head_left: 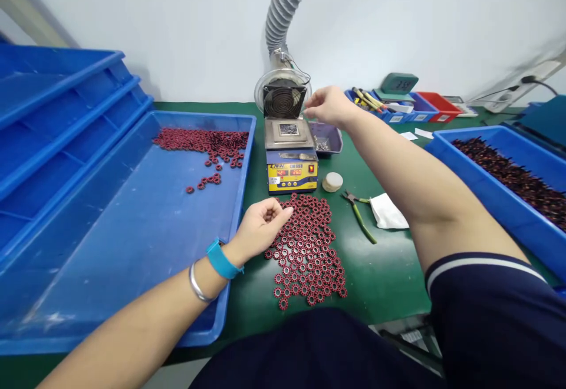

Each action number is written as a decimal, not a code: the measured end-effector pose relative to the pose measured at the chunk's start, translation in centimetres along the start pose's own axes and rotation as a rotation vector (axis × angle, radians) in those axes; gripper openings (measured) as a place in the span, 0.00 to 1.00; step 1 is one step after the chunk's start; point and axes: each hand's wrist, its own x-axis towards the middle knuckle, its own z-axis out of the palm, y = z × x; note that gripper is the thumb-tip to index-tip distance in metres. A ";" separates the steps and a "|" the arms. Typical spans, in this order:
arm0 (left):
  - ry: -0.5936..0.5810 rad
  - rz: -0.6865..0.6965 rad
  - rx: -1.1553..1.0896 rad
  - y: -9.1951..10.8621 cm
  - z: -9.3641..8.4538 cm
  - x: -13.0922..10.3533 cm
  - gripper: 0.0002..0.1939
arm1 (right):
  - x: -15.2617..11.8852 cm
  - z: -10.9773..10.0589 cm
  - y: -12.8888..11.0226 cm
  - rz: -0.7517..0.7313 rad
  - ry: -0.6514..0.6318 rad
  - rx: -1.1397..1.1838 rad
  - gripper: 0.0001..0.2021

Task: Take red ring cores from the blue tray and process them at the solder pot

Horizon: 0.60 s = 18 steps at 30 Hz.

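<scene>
Right hand [328, 106] is raised beside the fan [283, 99] at the back of the yellow-and-blue heater unit [292, 185]; fingertips drawn close together, but whether they pinch anything is too small to tell. Left hand [262, 227] is low, fingers curled in and thumb lying forward, at the left edge of the red rings [305, 251] spread on the green bench [389, 277]; cannot tell if a ring sits inside the curl. More rings are heaped at the far end of the blue tray [177, 218] to the left. Main risk, in my judgement: a burn. The display [289, 172] is lit, and the square well [289, 129] on top shows a silvery surface that may be molten; right fingers, if lowered carelessly, could meet it or the metal around it. Second: the rings lie packed close to the unit's front, so a sweep of the left hand could scatter them. Third: a flat metal strip [298, 156] lies along the unit's ledge; if loose, a knock could tip it onto the rings. Minor: the green-handled cutters [362, 222] lie near the right forearm, where a dropped elbow could shift them
</scene>
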 end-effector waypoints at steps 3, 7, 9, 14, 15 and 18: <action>-0.025 -0.007 0.014 0.2 0.0 -0.1 0.18 | 1.4 0.8 -0.7 -0.059 -0.034 -0.237 0.07; -0.046 -0.018 -0.001 0.2 0.0 -0.2 0.17 | 2.1 1.6 -1.5 -0.084 -0.073 -0.377 0.09; -0.021 -0.010 -0.048 0.1 0.0 -0.1 0.15 | 2.0 1.9 -1.8 -0.093 -0.081 -0.345 0.12; 0.216 0.038 -0.241 -0.4 -0.1 0.3 0.15 | -1.6 2.8 -2.3 -0.091 -0.205 0.065 0.07; 0.272 0.053 -0.267 -0.5 -0.1 0.4 0.17 | -3.0 3.1 -2.4 -0.094 -0.271 0.186 0.06; 0.397 0.115 -0.294 -0.6 -0.3 0.5 0.21 | -7.1 3.9 -2.3 -0.131 -0.482 0.460 0.07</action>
